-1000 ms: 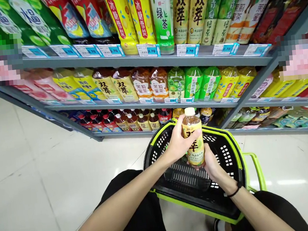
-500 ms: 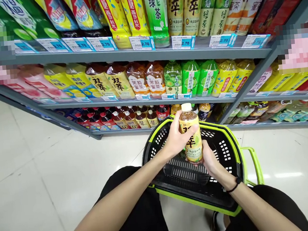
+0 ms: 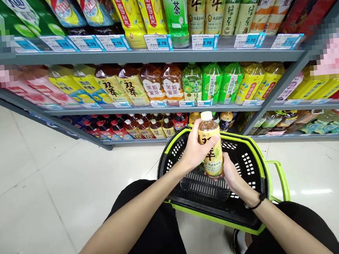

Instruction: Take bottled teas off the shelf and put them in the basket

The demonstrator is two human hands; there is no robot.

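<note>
An amber drink bottle [image 3: 213,151] with a white cap and a yellow label stands upright in my two hands, above a black basket [image 3: 219,217] with a lime-green rim. My left hand [image 3: 195,146] is wrapped round its upper left side, with the thumb across the label. My right hand [image 3: 232,173] holds its lower right side and base; the fingers are partly hidden behind the bottle. Inside the basket, something green shows just behind the bottle, mostly hidden.
Shelves of drink bottles [image 3: 154,85] run across the view, with price tags [image 3: 158,43] along the upper shelf edge [image 3: 175,55]. The basket's green handle [image 3: 282,178] sticks out to the right. My knees flank the basket above the tiled floor [image 3: 21,167].
The shelves sit slightly differently in view, as the camera has shifted a little. Both hands keep the same hold on the bottle.
</note>
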